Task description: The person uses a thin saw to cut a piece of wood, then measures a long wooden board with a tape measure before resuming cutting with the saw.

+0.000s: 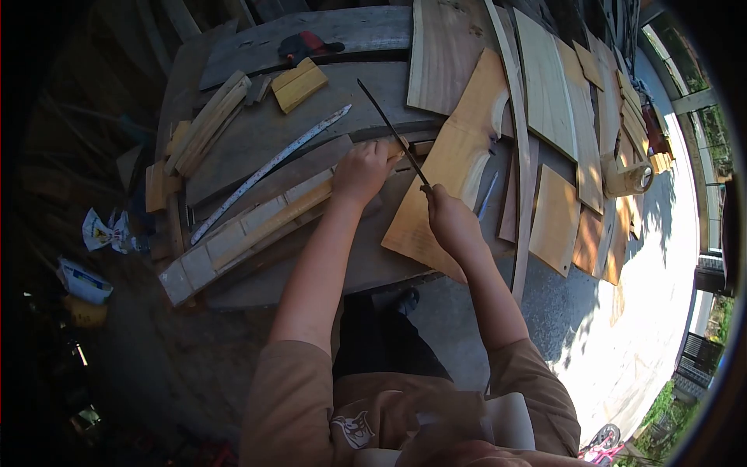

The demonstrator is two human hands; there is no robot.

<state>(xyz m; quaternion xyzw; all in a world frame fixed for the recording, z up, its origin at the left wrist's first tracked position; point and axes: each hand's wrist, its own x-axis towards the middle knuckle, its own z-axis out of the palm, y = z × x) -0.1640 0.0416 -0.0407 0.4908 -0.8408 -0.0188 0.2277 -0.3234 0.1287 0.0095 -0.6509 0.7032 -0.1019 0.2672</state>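
My right hand (447,214) is closed round the near end of a long, thin dark tool (385,121), which slants up and to the left; whether it is a file or a blade I cannot tell. The tool crosses the end of a narrow wooden piece (397,149). Left of that crossing, my left hand (362,170) has its fingers wrapped on the wooden piece. Beneath it lies a long light wooden beam (257,233), running down to the left across the table. A pale speckled strip (272,163) lies behind the beam.
Wide boards (455,156) cover the table's right side. Short wood pieces (210,124), a yellowish block (299,84) and a dark and red cap (309,47) lie toward the back left. A pale mug-like container (627,177) stands at the right.
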